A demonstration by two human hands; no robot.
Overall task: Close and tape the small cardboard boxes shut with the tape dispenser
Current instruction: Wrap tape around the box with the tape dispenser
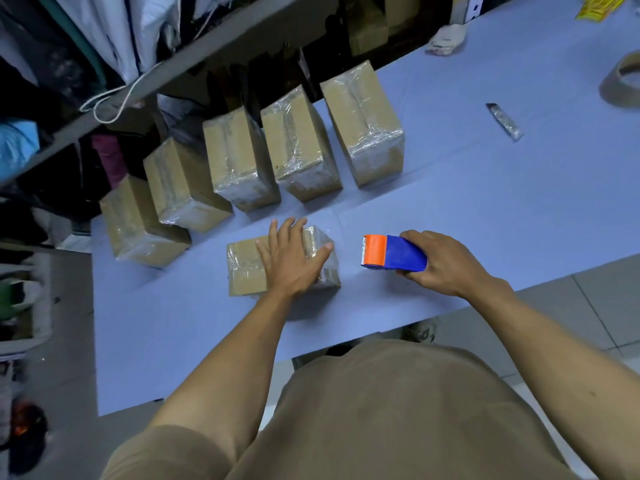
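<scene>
The small cardboard box (246, 268) lies flat on the blue table (485, 188), near the front edge, directly before the person. The left hand (292, 258) rests palm down on the box's top, fingers spread and straight, thumb reaching to the box's right end. The hand covers the middle and right portion of the top; only the left portion of the lid shows bare cardboard. Clear tape wraps the right end and crosses the left portion; whether the centre seam is sealed cannot be determined, as the hand hides it.

The tape dispenser (394, 253), blue with an orange front, sits just to the right of the box, apart from it, orange end pointing toward the box. The right hand (446, 263) grips the dispenser's rear, fingers curled around it. The handle and the tape roll are hidden by the hand and housing. Whether the dispenser touches the table cannot be told.

Beyond the hands, a row of five taped boxes (301, 147) stands along the table's far left edge, side by side, each under glossy clear tape.

Further right lie a small wrapped object (505, 121), not identifiable, and a tape roll (621, 81) cut off by the frame's right edge. The area beyond the table is dark, cluttered and hard to make out.
</scene>
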